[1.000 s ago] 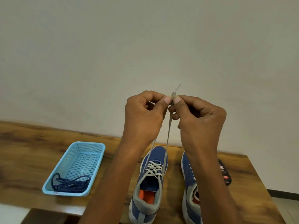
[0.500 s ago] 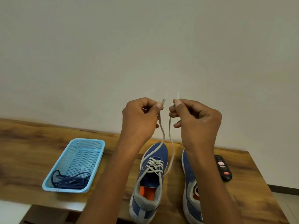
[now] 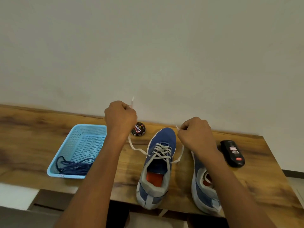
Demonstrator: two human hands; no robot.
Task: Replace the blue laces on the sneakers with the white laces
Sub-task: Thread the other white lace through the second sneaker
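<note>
I have the left sneaker at 6 o'clock on the desk, toe toward the wall, with the white lace crossed through its eyelets. My left hand pinches one free end up at 10 o'clock from the shoe; my right hand pinches the other end just past the toe at 1 o'clock. Both fists are curled round the lace. The left run sags in a wave over the desk, so I judge the step is snugging and evening the ends. I would draw both outward with equal pull, low and steady, so that the shoe doesn't skid. The blue laces lie in the basket at 9 o'clock. The right sneaker sits under my right forearm; I cannot tell its lacing.
</note>
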